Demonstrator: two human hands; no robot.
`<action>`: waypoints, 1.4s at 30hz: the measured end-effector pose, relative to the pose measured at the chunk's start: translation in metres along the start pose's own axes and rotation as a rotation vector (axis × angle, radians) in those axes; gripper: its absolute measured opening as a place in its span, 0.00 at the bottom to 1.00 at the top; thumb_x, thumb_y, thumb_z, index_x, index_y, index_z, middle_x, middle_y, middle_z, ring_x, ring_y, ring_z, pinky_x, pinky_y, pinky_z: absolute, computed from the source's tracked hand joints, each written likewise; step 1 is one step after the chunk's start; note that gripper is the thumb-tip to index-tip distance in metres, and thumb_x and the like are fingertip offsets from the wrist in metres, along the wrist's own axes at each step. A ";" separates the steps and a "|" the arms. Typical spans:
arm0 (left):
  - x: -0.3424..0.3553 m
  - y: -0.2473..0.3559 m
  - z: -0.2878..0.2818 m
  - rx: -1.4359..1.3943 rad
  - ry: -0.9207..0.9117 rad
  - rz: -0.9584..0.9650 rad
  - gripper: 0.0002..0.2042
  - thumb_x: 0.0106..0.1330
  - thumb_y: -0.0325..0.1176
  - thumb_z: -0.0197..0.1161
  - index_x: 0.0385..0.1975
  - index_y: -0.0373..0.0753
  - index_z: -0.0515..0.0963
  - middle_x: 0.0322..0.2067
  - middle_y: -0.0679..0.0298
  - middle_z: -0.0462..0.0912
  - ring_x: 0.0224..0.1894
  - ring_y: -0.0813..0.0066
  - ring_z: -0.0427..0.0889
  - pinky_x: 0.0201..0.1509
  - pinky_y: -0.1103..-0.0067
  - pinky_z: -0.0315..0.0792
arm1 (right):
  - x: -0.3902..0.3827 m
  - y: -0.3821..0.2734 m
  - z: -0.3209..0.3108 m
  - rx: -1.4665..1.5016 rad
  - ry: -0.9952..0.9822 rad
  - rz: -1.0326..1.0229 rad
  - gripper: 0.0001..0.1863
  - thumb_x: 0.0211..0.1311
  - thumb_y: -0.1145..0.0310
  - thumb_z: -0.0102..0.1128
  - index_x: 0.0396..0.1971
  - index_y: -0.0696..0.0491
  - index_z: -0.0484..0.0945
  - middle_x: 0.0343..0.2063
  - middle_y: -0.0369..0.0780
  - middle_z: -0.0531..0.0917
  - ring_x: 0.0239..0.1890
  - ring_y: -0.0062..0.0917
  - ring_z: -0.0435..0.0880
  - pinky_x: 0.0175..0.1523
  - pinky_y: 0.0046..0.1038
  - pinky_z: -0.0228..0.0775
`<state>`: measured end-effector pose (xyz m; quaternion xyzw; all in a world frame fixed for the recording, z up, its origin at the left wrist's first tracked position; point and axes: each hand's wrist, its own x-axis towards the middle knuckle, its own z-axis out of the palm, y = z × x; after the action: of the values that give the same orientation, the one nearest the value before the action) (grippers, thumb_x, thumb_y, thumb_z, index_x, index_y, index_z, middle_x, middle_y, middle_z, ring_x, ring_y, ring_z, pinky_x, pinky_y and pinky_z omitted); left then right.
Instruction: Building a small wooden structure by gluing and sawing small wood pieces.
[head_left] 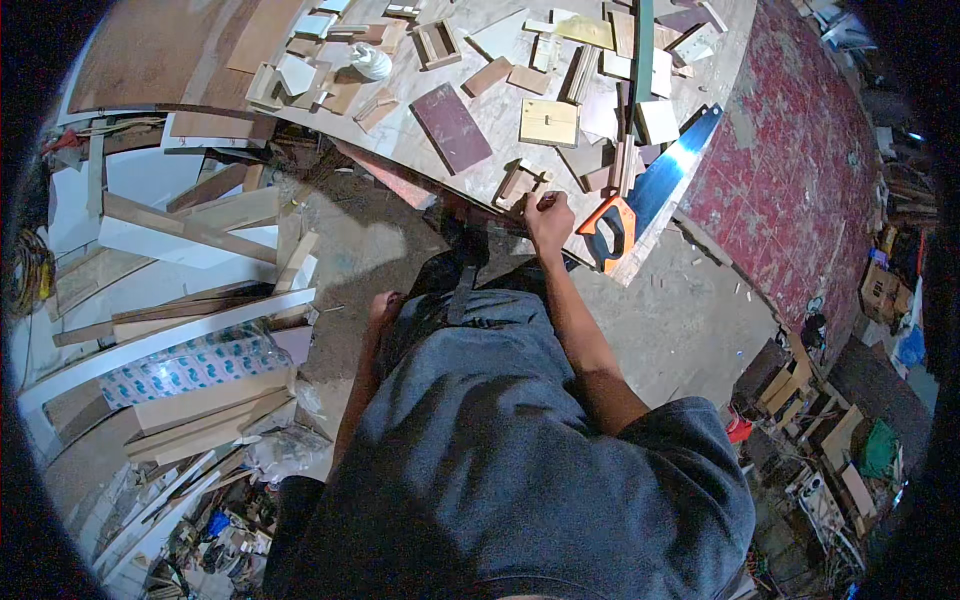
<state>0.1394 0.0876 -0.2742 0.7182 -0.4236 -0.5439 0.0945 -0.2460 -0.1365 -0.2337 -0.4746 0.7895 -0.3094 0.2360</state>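
My right hand (548,222) is at the near edge of the worktable (388,140), its fingers curled together. Just beyond the fingertips lies a small wooden frame-like piece (515,184) with a thin dark strip across it. Whether the fingers pinch part of it or something smaller, I cannot make out. A handsaw (672,172) with an orange and black handle lies to the right of this hand. My left hand (383,308) hangs low beside my left thigh, away from the table; its fingers are mostly hidden.
Among many offcuts on the table are a maroon board (451,127), a pale wooden block (549,122) and a white bottle (371,62). A long green strip (643,50) crosses them. Boards and a patterned plastic-wrapped bundle (200,365) are stacked at left. A red panel (790,150) stretches along the right.
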 end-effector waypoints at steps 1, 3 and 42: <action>0.001 0.001 -0.004 0.122 -0.010 0.026 0.29 0.64 0.60 0.59 0.43 0.35 0.86 0.37 0.51 0.88 0.41 0.60 0.87 0.47 0.67 0.77 | 0.000 -0.001 0.000 0.026 -0.007 -0.008 0.20 0.53 0.57 0.75 0.31 0.59 0.79 0.21 0.44 0.85 0.24 0.37 0.87 0.34 0.36 0.78; -0.003 0.003 -0.010 0.245 -0.011 0.046 0.31 0.65 0.62 0.58 0.43 0.34 0.86 0.36 0.51 0.88 0.40 0.60 0.87 0.47 0.67 0.77 | 0.001 -0.005 0.001 0.037 -0.008 -0.011 0.20 0.53 0.57 0.75 0.31 0.59 0.80 0.21 0.44 0.85 0.24 0.37 0.87 0.34 0.36 0.78; 0.142 0.285 0.114 0.113 0.197 0.382 0.23 0.52 0.29 0.78 0.48 0.38 0.76 0.41 0.53 0.82 0.44 0.54 0.84 0.48 0.65 0.78 | -0.006 0.019 0.004 0.115 -0.044 0.081 0.20 0.49 0.60 0.79 0.32 0.60 0.81 0.21 0.45 0.85 0.25 0.32 0.85 0.36 0.33 0.77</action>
<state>-0.0959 -0.1543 -0.2486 0.6786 -0.5706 -0.4187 0.1964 -0.2523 -0.1256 -0.2493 -0.4347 0.7835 -0.3341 0.2925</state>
